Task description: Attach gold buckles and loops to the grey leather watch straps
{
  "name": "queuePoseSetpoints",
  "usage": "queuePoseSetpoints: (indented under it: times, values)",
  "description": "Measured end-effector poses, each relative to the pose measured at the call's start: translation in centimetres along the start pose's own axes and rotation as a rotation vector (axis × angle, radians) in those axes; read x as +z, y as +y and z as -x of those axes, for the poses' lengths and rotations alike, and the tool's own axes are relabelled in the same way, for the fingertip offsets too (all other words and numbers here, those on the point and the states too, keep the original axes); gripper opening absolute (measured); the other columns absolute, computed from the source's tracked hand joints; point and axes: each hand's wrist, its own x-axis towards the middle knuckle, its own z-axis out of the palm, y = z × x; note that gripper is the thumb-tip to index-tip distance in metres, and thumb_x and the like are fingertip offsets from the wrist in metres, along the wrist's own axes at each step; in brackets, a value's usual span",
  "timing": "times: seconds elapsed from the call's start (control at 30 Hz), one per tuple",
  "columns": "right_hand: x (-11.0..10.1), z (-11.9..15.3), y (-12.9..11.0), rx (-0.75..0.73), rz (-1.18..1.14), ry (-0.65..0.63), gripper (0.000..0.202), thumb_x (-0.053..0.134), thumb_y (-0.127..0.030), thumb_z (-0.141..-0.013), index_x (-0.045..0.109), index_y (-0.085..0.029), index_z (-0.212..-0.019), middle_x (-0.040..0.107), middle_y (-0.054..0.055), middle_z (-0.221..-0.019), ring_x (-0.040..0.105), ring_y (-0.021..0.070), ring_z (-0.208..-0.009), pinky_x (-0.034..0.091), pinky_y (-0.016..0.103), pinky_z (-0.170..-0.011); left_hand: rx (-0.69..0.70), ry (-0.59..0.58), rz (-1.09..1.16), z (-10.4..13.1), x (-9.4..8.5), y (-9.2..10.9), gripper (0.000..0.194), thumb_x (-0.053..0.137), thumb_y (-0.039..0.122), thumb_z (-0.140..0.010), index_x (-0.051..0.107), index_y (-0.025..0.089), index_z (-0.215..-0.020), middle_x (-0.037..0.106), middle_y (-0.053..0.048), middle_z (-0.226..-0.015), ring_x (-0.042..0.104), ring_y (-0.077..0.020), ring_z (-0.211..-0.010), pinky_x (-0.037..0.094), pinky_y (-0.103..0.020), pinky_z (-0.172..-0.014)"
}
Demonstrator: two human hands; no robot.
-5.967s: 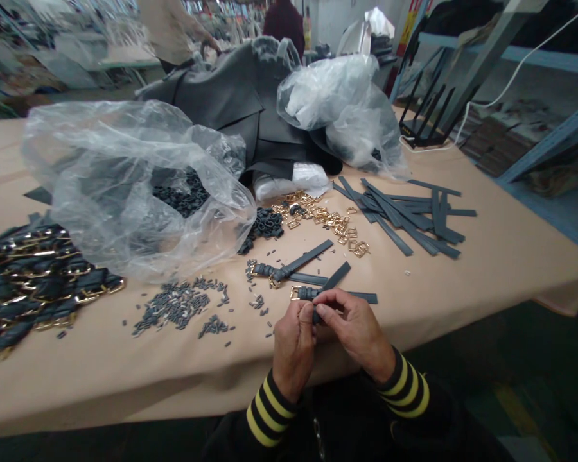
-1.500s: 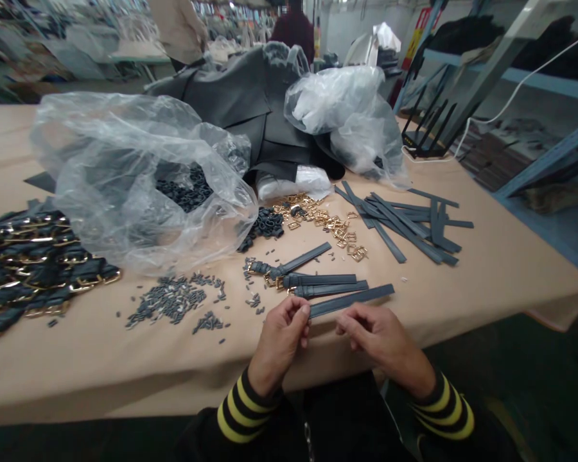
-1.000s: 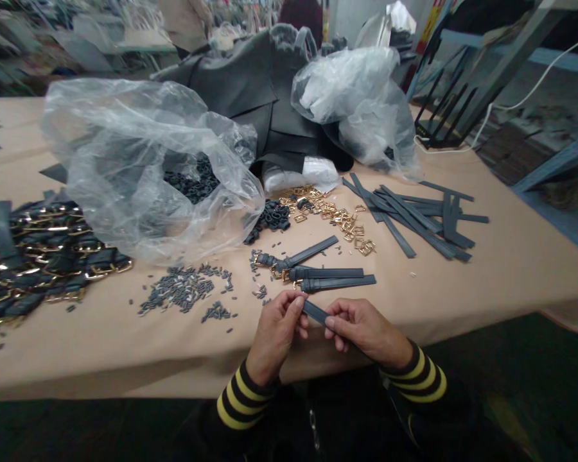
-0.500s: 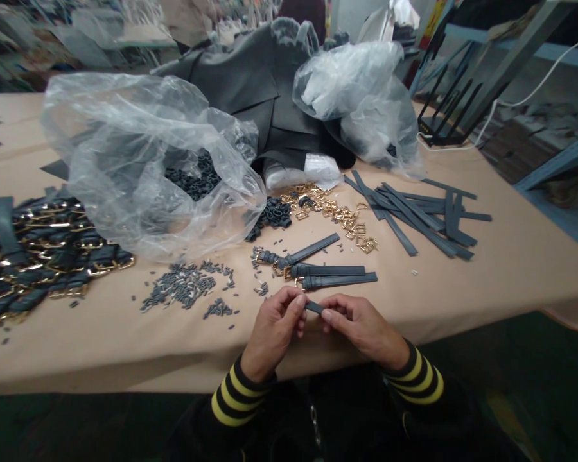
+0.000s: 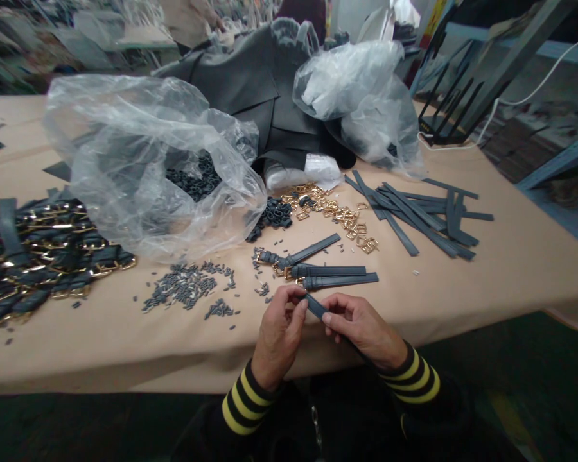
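Between my two hands a dark grey leather strap (image 5: 315, 307) is held near the table's front edge. My left hand (image 5: 283, 327) pinches its far-left end with thumb and fingers. Around its middle, my right hand (image 5: 354, 323) is closed, and the rest of the strap trails down below the palm. Just beyond my fingers lie several straps with gold buckles (image 5: 334, 271). Farther back are loose gold buckles (image 5: 347, 221) and a small heap of dark leather loops (image 5: 272, 215). Plain straps (image 5: 424, 215) lie in a crossed pile to the right.
Small dark metal-like bits (image 5: 183, 285) are scattered left of my hands. A heap of buckled pieces (image 5: 38, 256) lies far left. Clear plastic bags (image 5: 144, 128) and dark leather sheets (image 5: 250, 77) stand at the back. A black router (image 5: 443, 128) with a white cable sits back right.
The strap has turned so more of its flat face shows between my hands. My left hand has shifted slightly right and its thumb has moved.
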Motion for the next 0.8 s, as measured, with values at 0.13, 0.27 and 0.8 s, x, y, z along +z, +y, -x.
queuePoseSetpoints:
  times: [0.13, 0.27, 0.8]
  values:
    - [0.4, 0.1, -0.3, -0.045, -0.016, 0.019, 0.014, 0.055, -0.026, -0.08, 0.056, -0.014, -0.087, 0.053, -0.002, -0.066, 0.048, 0.0065, -0.054, 0.04, 0.018, -0.049, 0.282, 0.067, -0.226, 0.6, 0.3, 0.4, 0.013, 0.05, 0.015, -0.08, 0.058, 0.016, -0.09, 0.055, -0.01, -0.102, 0.05, -0.0209, -0.101, 0.041, -0.037, -0.088]
    - [0.4, 0.2, -0.6, -0.059, 0.023, -0.003, 0.015, 0.055, -0.026, -0.08, 0.056, -0.013, -0.088, 0.053, -0.001, -0.065, 0.047, 0.0067, -0.053, 0.04, 0.02, -0.051, 0.153, -0.153, -0.068, 0.8, 0.0, 0.8, 0.014, 0.049, 0.018, -0.083, 0.058, 0.016, -0.094, 0.062, -0.007, -0.089, 0.058, -0.0161, -0.085, 0.047, -0.029, -0.076]
    - [-0.7, -1.3, -1.4, 0.079, 0.0, -0.029, 0.02, 0.045, -0.036, -0.085, 0.042, -0.016, -0.085, 0.046, -0.007, -0.056, 0.029, 0.0027, -0.037, 0.023, 0.015, -0.035, 0.262, -0.064, -0.711, -9.3, -4.3, 0.5, 0.015, 0.04, 0.021, -0.085, 0.055, 0.017, -0.085, 0.056, -0.006, -0.083, 0.055, -0.0181, -0.08, 0.044, -0.03, -0.073]
